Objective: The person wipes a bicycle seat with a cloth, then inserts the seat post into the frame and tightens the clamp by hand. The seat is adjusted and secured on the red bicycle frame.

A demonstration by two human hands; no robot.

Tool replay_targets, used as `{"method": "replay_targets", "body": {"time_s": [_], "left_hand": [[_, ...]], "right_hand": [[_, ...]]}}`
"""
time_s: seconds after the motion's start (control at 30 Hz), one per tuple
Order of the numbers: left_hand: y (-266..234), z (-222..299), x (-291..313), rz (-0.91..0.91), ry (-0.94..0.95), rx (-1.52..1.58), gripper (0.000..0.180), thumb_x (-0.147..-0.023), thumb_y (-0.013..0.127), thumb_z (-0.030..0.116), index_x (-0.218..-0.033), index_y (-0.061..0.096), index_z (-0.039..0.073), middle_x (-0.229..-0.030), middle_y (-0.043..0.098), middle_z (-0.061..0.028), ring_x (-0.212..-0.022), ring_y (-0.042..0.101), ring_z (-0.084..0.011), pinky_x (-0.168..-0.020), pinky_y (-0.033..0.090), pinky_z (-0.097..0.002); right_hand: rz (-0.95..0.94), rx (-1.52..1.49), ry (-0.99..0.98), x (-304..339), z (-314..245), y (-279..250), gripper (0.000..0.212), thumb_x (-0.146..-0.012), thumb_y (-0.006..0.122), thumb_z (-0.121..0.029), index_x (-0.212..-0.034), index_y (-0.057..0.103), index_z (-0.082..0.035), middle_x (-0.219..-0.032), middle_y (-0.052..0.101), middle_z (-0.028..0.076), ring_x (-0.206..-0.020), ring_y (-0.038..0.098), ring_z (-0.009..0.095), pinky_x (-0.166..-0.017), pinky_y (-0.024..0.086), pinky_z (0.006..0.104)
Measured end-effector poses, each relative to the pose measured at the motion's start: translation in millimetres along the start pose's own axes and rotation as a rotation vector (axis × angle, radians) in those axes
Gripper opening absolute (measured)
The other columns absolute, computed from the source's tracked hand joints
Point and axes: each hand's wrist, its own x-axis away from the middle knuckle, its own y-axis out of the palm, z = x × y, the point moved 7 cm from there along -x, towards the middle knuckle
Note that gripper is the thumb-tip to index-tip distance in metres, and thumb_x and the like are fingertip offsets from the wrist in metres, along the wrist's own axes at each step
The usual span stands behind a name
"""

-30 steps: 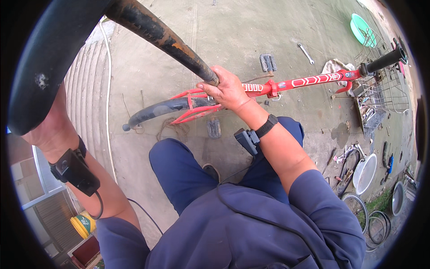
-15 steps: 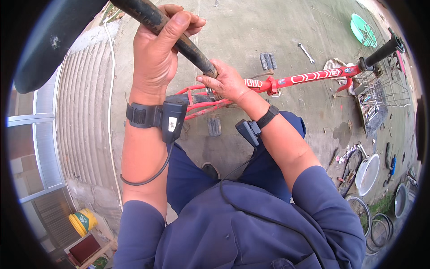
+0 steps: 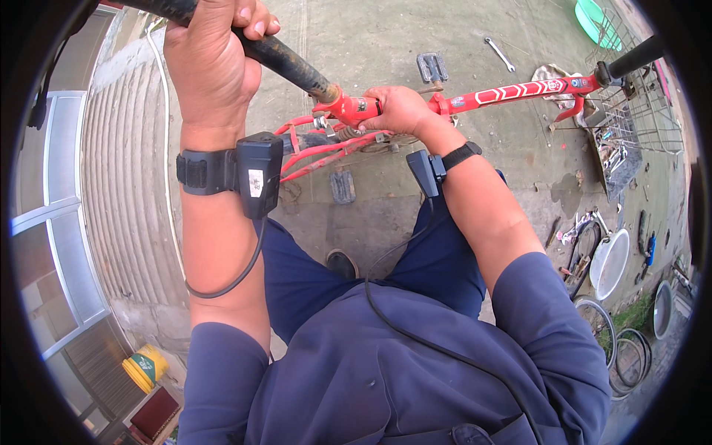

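Observation:
My left hand (image 3: 215, 70) is wrapped around a dark, worn seat post (image 3: 285, 63), which slants from the upper left down to the right. The lower end of the post meets the top of the seat tube on a red bicycle frame (image 3: 512, 94); whether it is inside the tube cannot be told. My right hand (image 3: 400, 111) is closed around the red frame just beside that joint, its thumb on the near side. Two black pedals show, a far pedal (image 3: 432, 67) and a near pedal (image 3: 342, 188). The saddle is out of view.
A wrench (image 3: 500, 54) lies on the ground beyond the frame. At right are a wire basket (image 3: 645, 111), a green basin (image 3: 595, 26), a tray of tools (image 3: 612, 159), a white basin (image 3: 611, 263) and tires (image 3: 630, 363). A yellow bucket (image 3: 141, 369) stands lower left.
My left hand has moved left and up the picture with the post, and the saddle has left the view. My right hand has shifted from the post's lower end to the red frame.

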Motion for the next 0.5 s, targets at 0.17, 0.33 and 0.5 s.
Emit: {"method": "replay_targets", "body": {"time_s": [0.17, 0.33, 0.5], "left_hand": [[-0.3, -1.1, -0.6, 0.020, -0.014, -0.023, 0.031, -0.106, 0.062, 0.030, -0.081, 0.052, 0.014, -0.064, 0.044, 0.0047, -0.052, 0.047, -0.0075, -0.055, 0.047, -0.0267], [1.9, 0.9, -1.2, 0.013, 0.002, -0.036, 0.033, -0.106, 0.062, 0.031, -0.078, 0.052, 0.015, -0.063, 0.044, 0.0050, -0.051, 0.046, -0.0073, -0.054, 0.047, -0.0264], [0.5, 1.1, 0.3, 0.044, 0.006, -0.050, 0.033, -0.106, 0.062, 0.030, -0.079, 0.052, 0.015, -0.063, 0.044, 0.0050, -0.051, 0.046, -0.0072, -0.055, 0.048, -0.0266]], "right_hand": [[-0.019, -0.027, 0.035, 0.5, 0.4, -3.1, 0.050, -0.071, 0.087, -0.044, -0.114, 0.074, -0.022, -0.097, 0.077, 0.007, -0.088, 0.072, 0.027, -0.079, 0.056, 0.0387], [-0.047, -0.067, 0.024, -5.0, 10.8, 2.6, 0.043, -0.072, 0.086, -0.039, -0.109, 0.075, -0.021, -0.092, 0.076, 0.006, -0.083, 0.072, 0.027, -0.075, 0.056, 0.0382], [0.029, 0.017, -0.051, -7.2, 14.4, 1.5, 0.035, -0.073, 0.081, -0.036, -0.103, 0.074, -0.019, -0.092, 0.076, 0.009, -0.084, 0.072, 0.031, -0.074, 0.056, 0.0415]]}}
